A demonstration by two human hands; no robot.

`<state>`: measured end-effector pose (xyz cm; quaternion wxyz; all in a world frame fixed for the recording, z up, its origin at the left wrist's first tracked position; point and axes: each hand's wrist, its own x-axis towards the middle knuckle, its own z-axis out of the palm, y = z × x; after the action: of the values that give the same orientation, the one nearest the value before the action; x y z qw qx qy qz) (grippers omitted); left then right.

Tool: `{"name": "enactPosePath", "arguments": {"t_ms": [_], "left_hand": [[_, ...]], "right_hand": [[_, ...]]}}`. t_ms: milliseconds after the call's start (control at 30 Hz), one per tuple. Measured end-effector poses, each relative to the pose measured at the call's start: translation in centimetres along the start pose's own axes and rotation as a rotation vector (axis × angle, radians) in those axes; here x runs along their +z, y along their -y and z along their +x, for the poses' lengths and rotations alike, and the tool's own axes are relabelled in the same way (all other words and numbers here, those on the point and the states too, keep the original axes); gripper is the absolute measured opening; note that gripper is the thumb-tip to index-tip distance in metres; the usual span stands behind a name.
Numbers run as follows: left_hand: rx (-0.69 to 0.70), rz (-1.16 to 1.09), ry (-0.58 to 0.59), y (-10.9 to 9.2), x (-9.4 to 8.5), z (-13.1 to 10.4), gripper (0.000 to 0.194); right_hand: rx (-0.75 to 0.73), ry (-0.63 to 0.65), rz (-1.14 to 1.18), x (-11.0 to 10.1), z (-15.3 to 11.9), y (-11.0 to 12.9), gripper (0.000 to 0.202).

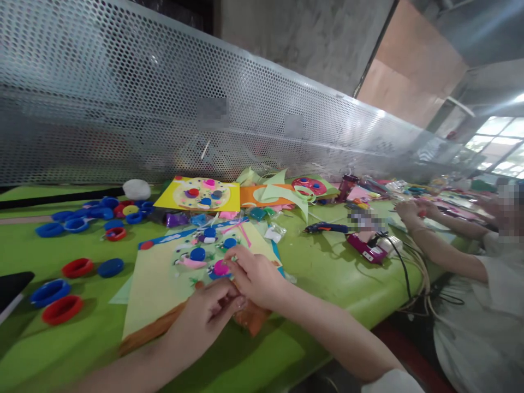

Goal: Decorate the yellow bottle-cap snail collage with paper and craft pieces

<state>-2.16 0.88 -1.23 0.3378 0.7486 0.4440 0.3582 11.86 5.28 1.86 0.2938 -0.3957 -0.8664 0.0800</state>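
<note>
A pale yellow sheet (149,278) lies in front of me, decorated with blue and pink caps and green bits. My left hand (208,314) is over its lower part, fingers curled and pinched. Its fingertips meet those of my right hand (256,275), whose fingers are also bent together. What they pinch is too small to make out. Under and beside the hands is an orange-brown clay-like piece (251,316). A long brown strip (153,330) runs along the sheet's lower edge, partly behind my left wrist.
Red caps (62,310) and blue caps (49,293) lie at left. Behind the sheet are a yellow card (167,197) and coloured clay packets. A glue gun (327,228), pink power strip (368,248) and cables are at right. Another person's hands (409,213) work farther right. A perforated metal screen (245,114) stands behind.
</note>
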Motion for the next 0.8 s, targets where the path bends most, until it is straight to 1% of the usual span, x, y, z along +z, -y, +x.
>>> {"name": "enactPosePath", "arguments": {"t_ms": [100,200,300,400,467,567,700,800], "left_hand": [[0.013,0.065,-0.05,0.1,0.0,0.0,0.031],[-0.028,0.085,-0.066,0.3,0.1,0.0,0.032],[-0.092,0.03,-0.02,0.4,0.3,0.0,0.03],[-0.117,-0.068,0.035,0.4,0.3,0.0,0.025],[-0.107,-0.099,0.041,0.4,0.4,0.0,0.023],[-0.105,-0.111,0.028,0.5,0.6,0.0,0.025],[-0.083,-0.062,-0.014,0.7,0.9,-0.1,0.028],[-0.047,-0.047,-0.017,0.6,1.0,-0.1,0.026]], "right_hand": [[0.069,-0.002,0.101,-0.3,0.3,-0.3,0.013],[0.119,-0.017,0.16,-0.3,0.6,-0.6,0.012],[0.161,-0.048,0.171,-0.1,0.6,-0.8,0.011],[0.165,-0.07,0.131,-0.1,0.4,-0.7,0.011],[0.149,-0.085,0.089,-0.1,0.1,-0.6,0.013],[0.098,-0.11,0.011,0.1,-0.2,-0.7,0.018],[-0.003,-0.149,-0.104,0.5,-0.2,-1.0,0.025],[-0.083,-0.155,-0.177,0.7,-0.1,-0.8,0.031]]}}
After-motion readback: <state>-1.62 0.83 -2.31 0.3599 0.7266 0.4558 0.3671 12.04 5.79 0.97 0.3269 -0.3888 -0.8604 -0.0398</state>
